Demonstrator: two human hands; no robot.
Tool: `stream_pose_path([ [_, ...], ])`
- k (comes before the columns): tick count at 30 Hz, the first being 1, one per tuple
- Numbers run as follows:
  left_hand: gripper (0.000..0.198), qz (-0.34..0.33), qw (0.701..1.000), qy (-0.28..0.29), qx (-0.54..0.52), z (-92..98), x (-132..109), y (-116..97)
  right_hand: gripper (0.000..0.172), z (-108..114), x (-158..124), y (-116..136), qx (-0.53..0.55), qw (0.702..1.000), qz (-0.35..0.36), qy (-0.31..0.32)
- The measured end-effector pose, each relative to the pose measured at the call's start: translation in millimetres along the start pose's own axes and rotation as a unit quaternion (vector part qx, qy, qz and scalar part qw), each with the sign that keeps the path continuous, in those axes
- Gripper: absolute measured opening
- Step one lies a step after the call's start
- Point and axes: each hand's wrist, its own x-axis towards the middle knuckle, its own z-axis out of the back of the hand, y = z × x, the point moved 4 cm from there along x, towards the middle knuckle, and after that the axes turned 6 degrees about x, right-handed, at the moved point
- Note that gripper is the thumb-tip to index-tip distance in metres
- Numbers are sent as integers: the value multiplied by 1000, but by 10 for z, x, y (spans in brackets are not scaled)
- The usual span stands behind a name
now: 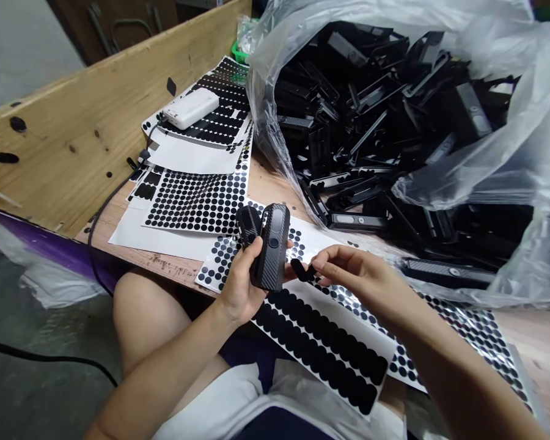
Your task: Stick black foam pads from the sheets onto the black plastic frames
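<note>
My left hand (239,282) is wrapped round a black carbon-pattern plastic part (271,245), held upright above the table's near edge. My right hand (354,272) pinches a small black oval sticker (299,269) between thumb and fingers, right beside the part. Under both hands lies a white sheet of black oval stickers (323,343), and beneath that a sheet of round black dots (467,327).
A big clear plastic bag (508,153) full of black plastic parts fills the right of the table. More sticker sheets (197,198) lie at the left, with a white power bank (190,109) and its cable on them. A wooden board (87,116) walls the left side.
</note>
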Motion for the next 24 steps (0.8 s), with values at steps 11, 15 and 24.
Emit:
stream_pose_path([
  [11, 48, 12, 998, 57, 20, -10, -7, 48, 32, 69, 92, 468, 127, 989, 81, -16],
  [15, 47, 21, 996, 88, 22, -16, -12, 63, 27, 1, 143, 506, 101, 990, 101, 5],
  [24, 51, 24, 995, 96, 18, -50, -3, 57, 27, 2, 148, 559, 94, 990, 100, 23],
])
